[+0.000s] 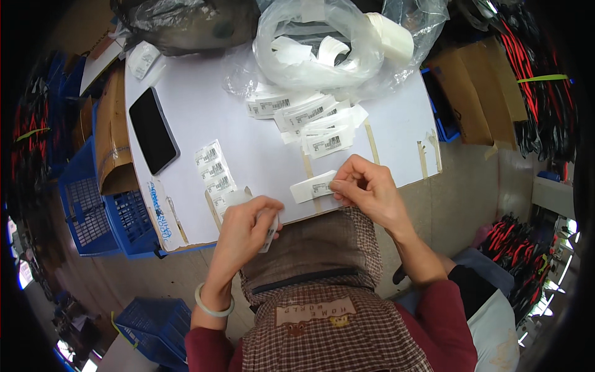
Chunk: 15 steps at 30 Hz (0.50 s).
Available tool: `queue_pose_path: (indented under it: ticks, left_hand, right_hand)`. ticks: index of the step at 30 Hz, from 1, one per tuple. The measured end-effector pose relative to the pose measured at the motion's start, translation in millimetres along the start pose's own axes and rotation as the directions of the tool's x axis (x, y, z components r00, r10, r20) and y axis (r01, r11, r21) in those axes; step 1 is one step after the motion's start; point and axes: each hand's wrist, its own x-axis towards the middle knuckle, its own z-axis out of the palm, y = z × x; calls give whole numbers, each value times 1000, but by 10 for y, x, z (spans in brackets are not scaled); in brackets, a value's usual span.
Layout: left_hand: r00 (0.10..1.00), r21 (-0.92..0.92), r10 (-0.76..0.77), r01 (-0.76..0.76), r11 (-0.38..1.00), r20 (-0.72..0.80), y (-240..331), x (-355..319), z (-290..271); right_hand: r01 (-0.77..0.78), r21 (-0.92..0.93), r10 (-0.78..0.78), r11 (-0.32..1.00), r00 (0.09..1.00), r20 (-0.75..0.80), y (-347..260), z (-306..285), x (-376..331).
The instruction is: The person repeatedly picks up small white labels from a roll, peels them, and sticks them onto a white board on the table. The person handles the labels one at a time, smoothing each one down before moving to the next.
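My right hand point(373, 191) pinches, thumb against finger, the right end of a white tag point(305, 191) with a printed barcode label, near the table's front edge. My left hand point(248, 228) is closed on a strip of barcode labels point(215, 168). The strip lies on the table beyond the hand, and a printed end hangs below the fingers. Exactly how the left fingers grip it is partly hidden. Ahead of my right hand lies a loose, overlapping pile of labelled white tags point(325, 141).
A clear plastic bag point(273, 65) with white tags inside stands at the back, beside a dark bag point(186, 28). A black phone point(153, 131) lies at the left of the white table point(260, 164). Cardboard boxes point(114, 136) and blue crates point(87, 198) flank the table.
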Motion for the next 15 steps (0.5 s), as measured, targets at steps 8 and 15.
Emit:
queue_pose_path:
  ticks: [8, 15]
  left_hand:
    - [998, 266, 14, 3, 964, -62, 18, 249, 114]
    - [889, 507, 373, -199, 838, -267, -86, 53, 409]
  right_hand:
    - [182, -87, -196, 979, 962, -190, 28, -84, 1]
    - [498, -543, -578, 677, 815, 27, 335, -147, -157]
